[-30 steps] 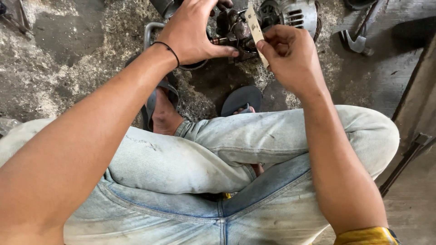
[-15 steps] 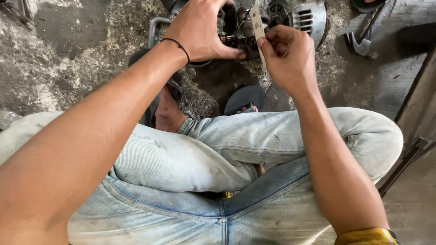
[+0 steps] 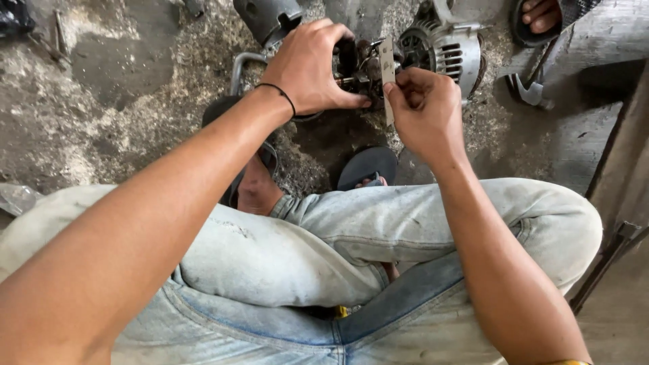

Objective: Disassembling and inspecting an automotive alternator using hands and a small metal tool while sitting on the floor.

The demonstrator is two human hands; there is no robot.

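Head view, nearest: pale, worn jeans [image 3: 378, 243] cover the person's crossed legs across the lower frame, with both bare forearms reaching forward over them.
Feet: a dark sandal [image 3: 368, 165] peeks out past the right knee; the other foot sits in a sandal under the left forearm.
Left hand [image 3: 307, 67]: curled over and gripping a dark, greasy motor part [image 3: 358, 71] on the ground; a thin black band circles the wrist.
Right hand [image 3: 422, 111]: fingers pressed together, pinching a narrow pale strip [image 3: 387, 74] that stands upright.
Strip position: its upper end lies against the motor part, just beside the left fingertips.
Motor part location: on the dirty concrete floor [image 3: 101, 122], directly ahead of the knees, between both hands.
Beyond: a ribbed silver alternator housing [image 3: 449, 51] sits just behind the right hand.
Right of that: a hammer [image 3: 531, 84] lies on the floor.
Far edge: a dark cylinder [image 3: 270, 17] stands behind the left hand; another person's sandalled foot [image 3: 541, 13] shows at the top right corner.
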